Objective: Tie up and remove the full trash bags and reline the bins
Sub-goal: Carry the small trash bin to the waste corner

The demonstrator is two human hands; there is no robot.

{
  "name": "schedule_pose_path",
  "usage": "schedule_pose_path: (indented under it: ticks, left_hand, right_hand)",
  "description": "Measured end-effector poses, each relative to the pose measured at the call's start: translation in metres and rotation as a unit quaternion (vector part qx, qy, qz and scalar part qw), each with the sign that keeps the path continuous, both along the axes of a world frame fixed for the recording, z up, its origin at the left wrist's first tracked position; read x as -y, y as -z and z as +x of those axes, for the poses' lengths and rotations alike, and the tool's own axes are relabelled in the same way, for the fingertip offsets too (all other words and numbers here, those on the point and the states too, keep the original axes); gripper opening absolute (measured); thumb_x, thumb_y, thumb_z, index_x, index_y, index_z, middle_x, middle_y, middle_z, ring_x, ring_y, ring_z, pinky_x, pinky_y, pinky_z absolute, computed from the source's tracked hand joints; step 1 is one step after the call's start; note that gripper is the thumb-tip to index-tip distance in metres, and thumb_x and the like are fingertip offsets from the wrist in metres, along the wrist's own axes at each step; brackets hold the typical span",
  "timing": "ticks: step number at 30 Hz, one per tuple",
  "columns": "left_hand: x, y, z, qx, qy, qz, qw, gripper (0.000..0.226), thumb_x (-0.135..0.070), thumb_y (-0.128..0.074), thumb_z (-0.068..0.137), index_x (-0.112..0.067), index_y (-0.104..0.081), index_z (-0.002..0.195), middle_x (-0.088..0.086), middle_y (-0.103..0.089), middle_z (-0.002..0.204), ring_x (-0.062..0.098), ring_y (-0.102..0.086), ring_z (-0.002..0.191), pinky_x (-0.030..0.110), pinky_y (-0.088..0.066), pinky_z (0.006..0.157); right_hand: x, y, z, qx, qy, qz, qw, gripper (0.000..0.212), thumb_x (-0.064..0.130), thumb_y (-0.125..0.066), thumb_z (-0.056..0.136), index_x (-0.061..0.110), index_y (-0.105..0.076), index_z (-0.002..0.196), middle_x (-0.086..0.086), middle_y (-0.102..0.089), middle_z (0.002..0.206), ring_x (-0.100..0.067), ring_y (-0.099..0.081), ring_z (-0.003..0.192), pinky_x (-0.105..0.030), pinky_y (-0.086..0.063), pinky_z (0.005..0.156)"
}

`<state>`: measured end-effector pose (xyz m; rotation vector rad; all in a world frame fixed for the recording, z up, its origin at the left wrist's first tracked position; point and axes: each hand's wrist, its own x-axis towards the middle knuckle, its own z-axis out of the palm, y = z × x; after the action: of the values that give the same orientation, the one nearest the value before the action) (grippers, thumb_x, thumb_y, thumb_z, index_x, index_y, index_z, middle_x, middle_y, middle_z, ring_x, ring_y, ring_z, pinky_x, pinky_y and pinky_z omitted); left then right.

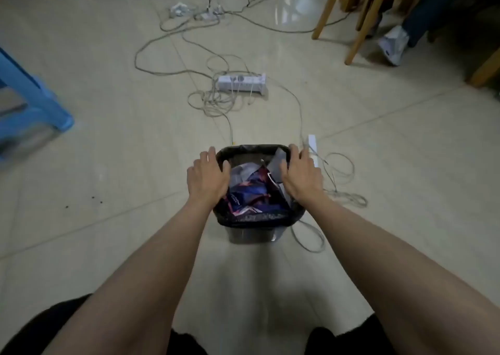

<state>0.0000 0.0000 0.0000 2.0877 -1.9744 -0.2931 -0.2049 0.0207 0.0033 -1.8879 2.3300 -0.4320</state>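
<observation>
Here, a person looks down along two bare forearms to a small dark bin standing on pale floor tiles, lined with a black plastic trash bag folded over its rim.

Far out to the left of both hands stands a blue plastic stool. The left hand rests on the left rim of the bin, fingers spread and fairly straight over the folded bag edge, thumb lying toward the inside; it touches rather than pinches. Between the two hands, the bag holds crumpled wrappers and paper, purple, white and grey, piled close to the rim. The right hand lies the same way on the right rim, fingers extended over the edge. Just beyond and to the right of it, loose grey cables trail across the floor, leading away to a white power strip. Farther right stand wooden chair legs.

This looks like the very start of freeing the bag. Next, each hand probably needs to curl under the folded edge and peel it up off the rim, gathering the mouth toward the middle for tying.
</observation>
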Motion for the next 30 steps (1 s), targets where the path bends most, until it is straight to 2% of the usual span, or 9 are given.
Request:
schedule_pose_path:
  ticks: [4, 7, 9, 12, 15, 17, 21, 26, 30]
  left_hand:
    - [-0.007, 0.040, 0.001, -0.073, -0.031, 0.028, 0.996, 0.047, -0.036, -0.038, 0.099, -0.011, -0.037, 0.139, 0.014, -0.051, 0.133, 0.035, -0.053, 0.115, 0.045, -0.042, 0.092]
    - [-0.006, 0.043, -0.001, -0.089, -0.039, 0.024, 0.995, 0.041, -0.033, -0.041, 0.098, -0.008, -0.042, 0.131, 0.014, -0.049, 0.128, 0.035, -0.054, 0.110, 0.045, -0.045, 0.085]
    - [-0.004, 0.040, 0.000, -0.094, -0.040, 0.032, 0.994, 0.036, -0.030, -0.040, 0.099, -0.007, -0.043, 0.127, 0.015, -0.050, 0.126, 0.038, -0.056, 0.106, 0.045, -0.044, 0.082]
    - [-0.006, 0.044, 0.003, -0.125, -0.056, 0.035, 0.990, 0.028, -0.026, -0.039, 0.098, -0.009, -0.043, 0.120, 0.016, -0.056, 0.119, 0.040, -0.057, 0.098, 0.043, -0.043, 0.076]
    - [-0.004, 0.047, -0.001, -0.157, -0.079, 0.033, 0.984, 0.015, -0.022, -0.036, 0.098, -0.011, -0.040, 0.107, 0.017, -0.060, 0.104, 0.035, -0.052, 0.081, 0.040, -0.040, 0.067]
    - [0.000, 0.049, -0.002, -0.176, -0.096, 0.043, 0.979, 0.012, -0.022, -0.034, 0.098, -0.011, -0.037, 0.102, 0.018, -0.060, 0.099, 0.035, -0.052, 0.079, 0.041, -0.042, 0.068]
    - [0.003, 0.051, 0.001, -0.177, -0.108, 0.059, 0.977, 0.016, -0.024, -0.032, 0.100, -0.010, -0.038, 0.102, 0.019, -0.059, 0.098, 0.035, -0.051, 0.080, 0.040, -0.041, 0.069]
    - [-0.001, 0.055, -0.003, -0.127, -0.120, 0.064, 0.982, 0.026, -0.024, -0.030, 0.101, -0.006, -0.046, 0.107, 0.020, -0.061, 0.105, 0.038, -0.055, 0.089, 0.039, -0.040, 0.070]
    - [-0.011, 0.038, -0.005, -0.088, -0.100, 0.093, 0.987, 0.027, -0.022, -0.029, 0.102, -0.004, -0.047, 0.110, 0.021, -0.061, 0.109, 0.040, -0.056, 0.096, 0.040, -0.038, 0.071]
  right_hand:
    - [-0.006, 0.041, -0.010, 0.038, 0.025, 0.018, 0.999, 0.047, 0.027, -0.034, 0.096, 0.022, -0.027, 0.143, -0.015, -0.056, 0.125, -0.040, -0.060, 0.099, -0.042, -0.039, 0.071]
    - [-0.007, 0.046, -0.013, 0.094, 0.029, 0.018, 0.995, 0.054, 0.021, -0.033, 0.090, 0.027, -0.024, 0.143, -0.014, -0.059, 0.123, -0.042, -0.060, 0.094, -0.040, -0.037, 0.071]
    - [-0.006, 0.043, -0.010, 0.131, 0.051, 0.019, 0.990, 0.050, 0.019, -0.033, 0.091, 0.024, -0.030, 0.140, -0.014, -0.057, 0.126, -0.041, -0.058, 0.099, -0.041, -0.038, 0.073]
    - [-0.007, 0.044, -0.007, 0.129, 0.094, 0.015, 0.987, 0.033, 0.018, -0.034, 0.095, 0.011, -0.042, 0.127, -0.016, -0.058, 0.122, -0.040, -0.057, 0.102, -0.042, -0.040, 0.075]
    - [-0.007, 0.047, -0.009, 0.126, 0.120, 0.016, 0.985, 0.030, 0.020, -0.034, 0.098, 0.006, -0.045, 0.122, -0.017, -0.059, 0.118, -0.041, -0.058, 0.102, -0.046, -0.045, 0.081]
    - [-0.004, 0.049, -0.011, 0.127, 0.130, 0.019, 0.983, 0.028, 0.021, -0.034, 0.098, 0.005, -0.046, 0.118, -0.018, -0.061, 0.113, -0.041, -0.058, 0.100, -0.047, -0.046, 0.080]
    - [0.000, 0.051, -0.011, 0.133, 0.135, 0.031, 0.981, 0.027, 0.023, -0.033, 0.100, 0.004, -0.047, 0.114, -0.021, -0.062, 0.107, -0.042, -0.059, 0.097, -0.047, -0.048, 0.079]
    - [0.001, 0.055, -0.013, 0.137, 0.123, 0.012, 0.983, 0.024, 0.022, -0.036, 0.099, 0.004, -0.049, 0.109, -0.020, -0.062, 0.099, -0.035, -0.055, 0.082, -0.039, -0.041, 0.068]
    - [-0.015, 0.040, -0.011, 0.144, 0.109, 0.030, 0.983, 0.018, 0.017, -0.037, 0.098, 0.004, -0.048, 0.106, -0.019, -0.061, 0.102, -0.037, -0.057, 0.087, -0.041, -0.043, 0.070]
